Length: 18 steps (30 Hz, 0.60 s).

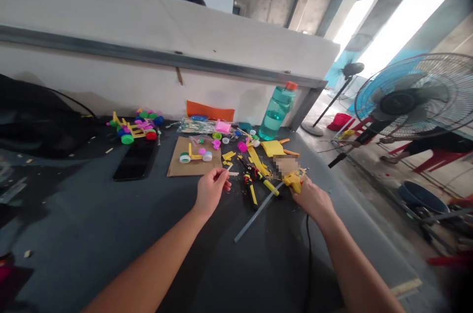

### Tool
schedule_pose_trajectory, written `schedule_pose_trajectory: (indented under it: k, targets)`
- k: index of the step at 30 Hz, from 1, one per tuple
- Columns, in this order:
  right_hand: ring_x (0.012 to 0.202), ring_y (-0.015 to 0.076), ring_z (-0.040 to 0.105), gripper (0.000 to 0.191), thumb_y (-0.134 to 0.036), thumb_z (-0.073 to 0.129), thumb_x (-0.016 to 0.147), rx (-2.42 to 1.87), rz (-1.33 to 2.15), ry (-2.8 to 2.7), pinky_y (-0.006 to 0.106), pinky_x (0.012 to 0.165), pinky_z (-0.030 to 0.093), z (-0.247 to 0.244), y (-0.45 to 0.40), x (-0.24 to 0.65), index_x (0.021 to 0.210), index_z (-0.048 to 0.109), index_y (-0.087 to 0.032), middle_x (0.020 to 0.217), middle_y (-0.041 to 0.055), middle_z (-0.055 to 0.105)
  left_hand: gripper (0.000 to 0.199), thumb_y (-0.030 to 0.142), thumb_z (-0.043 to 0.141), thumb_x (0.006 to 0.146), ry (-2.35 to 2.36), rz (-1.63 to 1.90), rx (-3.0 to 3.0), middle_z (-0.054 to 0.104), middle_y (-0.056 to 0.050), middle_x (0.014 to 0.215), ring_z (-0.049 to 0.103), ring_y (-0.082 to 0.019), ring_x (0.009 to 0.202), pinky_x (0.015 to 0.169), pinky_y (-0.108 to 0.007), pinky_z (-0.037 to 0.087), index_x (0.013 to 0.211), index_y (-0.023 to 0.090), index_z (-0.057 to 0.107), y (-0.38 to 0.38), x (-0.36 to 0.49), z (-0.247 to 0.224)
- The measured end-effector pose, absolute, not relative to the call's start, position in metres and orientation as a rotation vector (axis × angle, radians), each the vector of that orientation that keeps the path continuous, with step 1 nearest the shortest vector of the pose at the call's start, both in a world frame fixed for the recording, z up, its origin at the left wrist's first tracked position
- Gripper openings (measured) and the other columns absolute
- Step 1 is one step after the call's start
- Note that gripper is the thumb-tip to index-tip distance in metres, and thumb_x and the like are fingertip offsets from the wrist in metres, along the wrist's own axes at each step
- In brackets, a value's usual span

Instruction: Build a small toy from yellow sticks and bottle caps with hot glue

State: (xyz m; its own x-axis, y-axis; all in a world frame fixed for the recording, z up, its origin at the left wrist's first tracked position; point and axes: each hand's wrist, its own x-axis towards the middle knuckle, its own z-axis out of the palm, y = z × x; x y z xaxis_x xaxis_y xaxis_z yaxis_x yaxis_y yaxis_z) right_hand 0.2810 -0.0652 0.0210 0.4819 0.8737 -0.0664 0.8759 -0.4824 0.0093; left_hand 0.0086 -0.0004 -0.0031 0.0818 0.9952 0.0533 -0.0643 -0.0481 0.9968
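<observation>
My left hand (211,190) is closed in a pinch around a short pale wooden stick (232,173), just in front of the cardboard piece (177,162). On that cardboard rests a small yellow stick frame with bottle-cap wheels (195,156). Closed over a yellow glue gun (292,182), my right hand (313,198) hides most of its handle. A long clear glue stick (258,212) slants from the gun toward the table's front, and a black cord (308,239) trails below. Pliers with yellow-and-black handles (251,192) lie between my hands.
A phone (135,160) and colourful wheeled models (136,125) lie left. Behind are bottle caps (217,135), an orange sheet (210,110) and a teal water bottle (275,115). Yellow scraps (272,148) lie near the right edge. A standing fan (402,101) is beyond the table.
</observation>
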Motion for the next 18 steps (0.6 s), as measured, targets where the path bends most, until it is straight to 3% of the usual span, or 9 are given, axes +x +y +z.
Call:
schedule_pose_trajectory:
  k: [5, 8, 10, 12, 13, 16, 18]
  targets:
    - [0.081, 0.0276, 0.064, 0.037, -0.033, 0.055, 0.073, 2.967, -0.131, 1.575, 0.032, 0.062, 0.045, 0.021, -0.071, 0.284, 0.104, 0.048, -0.014, 0.089, 0.0141, 0.065, 0.030, 0.045, 0.058, 0.077, 1.097, 1.250, 1.253, 0.061, 0.001, 0.060, 0.061, -0.013, 0.052, 0.053, -0.023, 0.050, 0.081, 0.016, 0.061, 0.000, 0.006, -0.005]
    - [0.063, 0.0203, 0.060, 0.038, -0.030, 0.057, 0.069, 3.241, -0.332, 1.753, 0.028, 0.052, 0.044, 0.025, -0.077, 0.275, 0.103, 0.049, -0.016, 0.080, 0.0069, 0.062, 0.030, 0.045, 0.058, 0.076, 1.101, 1.266, 1.233, 0.062, 0.001, 0.060, 0.062, -0.014, 0.054, 0.054, -0.024, 0.050, 0.081, 0.016, 0.061, 0.001, 0.006, -0.005]
    - [0.043, 0.0142, 0.050, 0.035, -0.033, 0.055, 0.070, 3.340, -0.870, 1.868, 0.026, 0.040, 0.039, 0.030, -0.080, 0.258, 0.101, 0.049, -0.017, 0.062, -0.0017, 0.054, 0.029, 0.044, 0.058, 0.076, 1.118, 1.271, 1.237, 0.062, 0.000, 0.060, 0.062, -0.015, 0.054, 0.054, -0.024, 0.049, 0.081, 0.016, 0.061, 0.001, 0.006, -0.004]
    - [0.037, 0.0112, 0.042, 0.033, -0.034, 0.054, 0.072, 3.259, -1.284, 2.043, 0.023, 0.036, 0.037, 0.036, -0.083, 0.232, 0.100, 0.050, -0.018, 0.051, -0.0076, 0.044, 0.028, 0.044, 0.058, 0.077, 1.138, 1.277, 1.252, 0.063, 0.000, 0.060, 0.062, -0.015, 0.055, 0.055, -0.024, 0.049, 0.080, 0.016, 0.061, 0.001, 0.005, -0.003]
    - [0.037, 0.0105, 0.040, 0.032, -0.036, 0.052, 0.073, 3.199, -1.435, 2.083, 0.023, 0.036, 0.037, 0.038, -0.085, 0.218, 0.100, 0.051, -0.018, 0.049, -0.0088, 0.040, 0.027, 0.043, 0.057, 0.077, 1.147, 1.282, 1.262, 0.064, 0.000, 0.061, 0.062, -0.015, 0.055, 0.056, -0.024, 0.049, 0.080, 0.017, 0.061, 0.001, 0.005, -0.003]
    - [0.037, 0.0071, 0.035, 0.031, -0.036, 0.055, 0.075, 2.759, -2.418, 2.130, 0.019, 0.034, 0.035, 0.043, -0.090, 0.177, 0.099, 0.051, -0.017, 0.049, -0.0095, 0.038, 0.026, 0.042, 0.056, 0.078, 1.161, 1.304, 1.279, 0.065, -0.001, 0.062, 0.063, -0.015, 0.056, 0.059, -0.024, 0.048, 0.080, 0.017, 0.062, 0.001, 0.004, -0.002]
    - [0.037, 0.0057, 0.036, 0.030, -0.039, 0.056, 0.077, 2.574, -2.697, 2.081, 0.018, 0.032, 0.034, 0.042, -0.093, 0.158, 0.098, 0.051, -0.017, 0.056, -0.0072, 0.044, 0.026, 0.041, 0.056, 0.078, 1.168, 1.306, 1.285, 0.066, -0.001, 0.063, 0.064, -0.015, 0.058, 0.060, -0.024, 0.048, 0.081, 0.017, 0.062, 0.000, 0.004, -0.002]
